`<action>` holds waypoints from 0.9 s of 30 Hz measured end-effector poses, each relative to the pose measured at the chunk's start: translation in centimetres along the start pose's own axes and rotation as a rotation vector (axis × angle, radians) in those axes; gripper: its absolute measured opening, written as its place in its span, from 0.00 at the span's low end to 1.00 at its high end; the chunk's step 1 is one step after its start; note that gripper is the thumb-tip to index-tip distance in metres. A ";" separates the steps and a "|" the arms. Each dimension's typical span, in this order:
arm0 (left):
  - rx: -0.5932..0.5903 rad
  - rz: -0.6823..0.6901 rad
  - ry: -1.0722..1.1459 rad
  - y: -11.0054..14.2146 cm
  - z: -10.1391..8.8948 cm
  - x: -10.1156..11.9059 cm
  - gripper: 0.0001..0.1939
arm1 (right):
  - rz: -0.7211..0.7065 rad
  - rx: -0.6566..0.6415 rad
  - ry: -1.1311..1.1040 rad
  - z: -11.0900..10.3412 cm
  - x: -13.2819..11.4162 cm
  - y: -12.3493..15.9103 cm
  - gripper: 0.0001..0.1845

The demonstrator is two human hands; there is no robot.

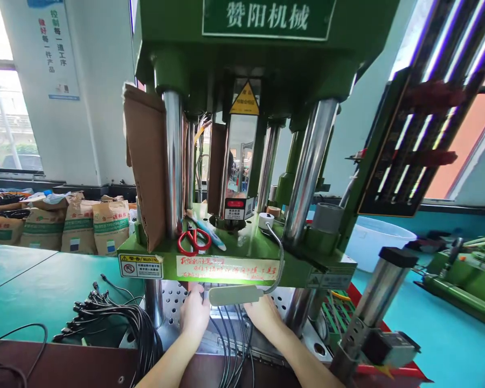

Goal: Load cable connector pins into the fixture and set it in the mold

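Note:
My left hand point(194, 313) reaches in under the green press plate point(248, 245), left of several black cables point(231, 334). Its fingertips disappear in the shade below the plate's edge, so I cannot see what they hold. On the cables' other side, my right hand point(265, 313) reaches under too, its fingers hidden behind a pale lamp head point(235, 295) and the plate. Between both hands lies a metal mould point(216, 328), partly covered by the cables, which hang down toward me over the front edge.
A bundle of black cables point(139, 318) lies at the left. Red-handled scissors point(194, 241) and a light-blue tool point(210, 233) rest on the press plate. Steel columns point(173, 161) and a cardboard sheet point(145, 161) rise above it. A motor post point(382, 291) stands at the right.

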State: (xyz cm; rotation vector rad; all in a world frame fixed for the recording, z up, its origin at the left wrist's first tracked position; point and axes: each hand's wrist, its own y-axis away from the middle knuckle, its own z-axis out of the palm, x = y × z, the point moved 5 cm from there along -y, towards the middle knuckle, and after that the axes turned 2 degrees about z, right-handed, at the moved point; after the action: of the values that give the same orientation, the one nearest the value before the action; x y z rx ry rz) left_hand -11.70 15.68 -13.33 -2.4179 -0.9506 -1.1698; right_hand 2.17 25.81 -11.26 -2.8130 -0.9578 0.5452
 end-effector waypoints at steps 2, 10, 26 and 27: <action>0.022 0.051 -0.125 -0.1 -0.5 0.3 0.13 | 0.003 -0.007 0.049 0.2 0.0 0.1 0.15; 0.066 0.184 -0.364 0.6 -1.2 2.3 0.17 | -0.070 0.042 0.145 -1.0 -1.7 0.3 0.16; 0.062 0.295 -0.314 0.3 1.4 2.9 0.17 | -0.142 0.077 0.043 -0.4 -3.2 0.1 0.17; 0.075 0.300 -0.310 0.4 1.2 3.1 0.17 | -0.157 0.084 0.034 -0.4 -3.3 0.1 0.17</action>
State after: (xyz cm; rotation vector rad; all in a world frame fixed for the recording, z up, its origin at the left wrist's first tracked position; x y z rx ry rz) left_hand -9.30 17.34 -11.69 -2.6114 -0.6620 -0.6583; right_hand -0.07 23.71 -9.87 -2.6362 -1.1100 0.5030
